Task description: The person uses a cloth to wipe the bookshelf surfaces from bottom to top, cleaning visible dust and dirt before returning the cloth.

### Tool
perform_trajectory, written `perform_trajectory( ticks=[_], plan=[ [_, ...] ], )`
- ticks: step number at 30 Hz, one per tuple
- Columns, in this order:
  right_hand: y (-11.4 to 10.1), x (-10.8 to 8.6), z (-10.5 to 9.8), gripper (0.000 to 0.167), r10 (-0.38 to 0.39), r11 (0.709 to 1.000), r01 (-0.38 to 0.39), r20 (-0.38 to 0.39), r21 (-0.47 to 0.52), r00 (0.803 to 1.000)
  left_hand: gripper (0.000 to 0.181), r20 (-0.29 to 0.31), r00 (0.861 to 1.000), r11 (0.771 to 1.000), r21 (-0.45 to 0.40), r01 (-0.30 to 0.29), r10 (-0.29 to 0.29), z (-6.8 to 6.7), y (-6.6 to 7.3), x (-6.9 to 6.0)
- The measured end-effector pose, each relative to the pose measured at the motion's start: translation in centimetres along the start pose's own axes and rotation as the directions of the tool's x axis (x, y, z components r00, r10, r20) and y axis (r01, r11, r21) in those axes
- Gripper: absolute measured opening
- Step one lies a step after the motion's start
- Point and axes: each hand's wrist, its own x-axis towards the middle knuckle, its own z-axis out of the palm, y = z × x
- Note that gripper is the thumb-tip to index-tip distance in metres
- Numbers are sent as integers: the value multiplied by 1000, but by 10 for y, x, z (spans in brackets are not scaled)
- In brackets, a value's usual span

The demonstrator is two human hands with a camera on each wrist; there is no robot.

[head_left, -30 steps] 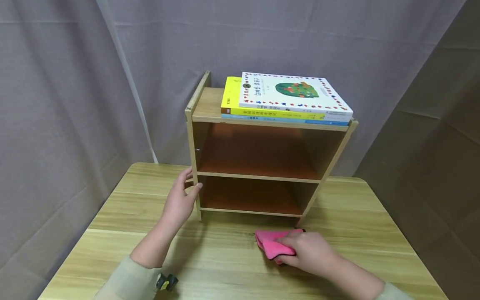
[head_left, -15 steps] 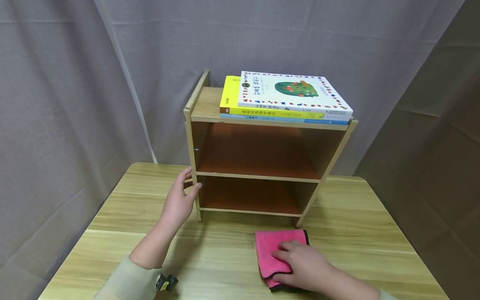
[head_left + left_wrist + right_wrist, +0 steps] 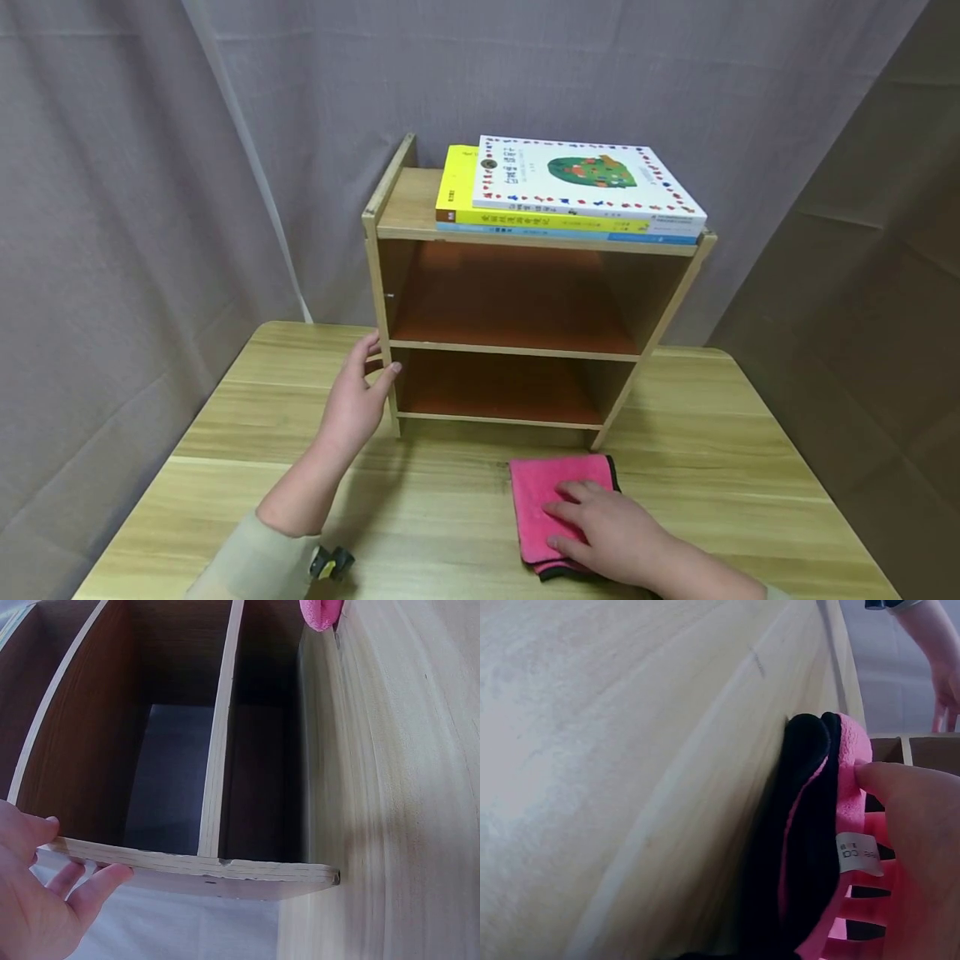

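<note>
A small wooden bookshelf [image 3: 517,354] stands on the table, its open side toward me. My left hand [image 3: 354,406] grips the edge of its left side panel, with thumb and fingers on opposite faces of the board, as the left wrist view also shows [image 3: 45,892]. In front of the shelf lies a folded pink cloth [image 3: 542,504] with black edging. My right hand [image 3: 618,533] rests on the cloth, fingers spread and fairly straight. A white label [image 3: 859,853] shows on the cloth's edge in the right wrist view.
Several books [image 3: 577,187] lie stacked flat on the bookshelf's top, a white one uppermost. The light wooden table [image 3: 247,467] meets grey curtains [image 3: 225,167] behind and at the sides. A small black device [image 3: 332,563] sits at my left cuff.
A second ago my right hand held the cloth bunched up. Now the cloth lies spread flatter and the right hand rests on it. My left hand stays on the bookshelf panel.
</note>
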Motion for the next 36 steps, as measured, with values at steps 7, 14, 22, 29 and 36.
perform_trajectory(
  ticks=[7,14,22,29,36],
  plan=[
    [-2,-1,6,55,18,1000,-18,-22,-6,1000,57,1,1000,1000,3,7,-7,-1,-1,0],
    [-10,3,12,56,63,998,-63,-39,-10,997,57,8,1000,1000,1,10,-10,-1,1,0],
    [-17,8,15,57,119,993,-119,-43,-2,992,57,20,1000,1000,-1,3,-3,-2,2,-1],
    [-16,8,13,57,111,994,-111,-39,-8,993,60,47,999,1000,10,-24,24,-1,-2,-1],
    [-13,7,17,54,90,996,-90,-82,-3,993,65,120,993,999,38,-13,9,-9,-7,-13]
  ],
)
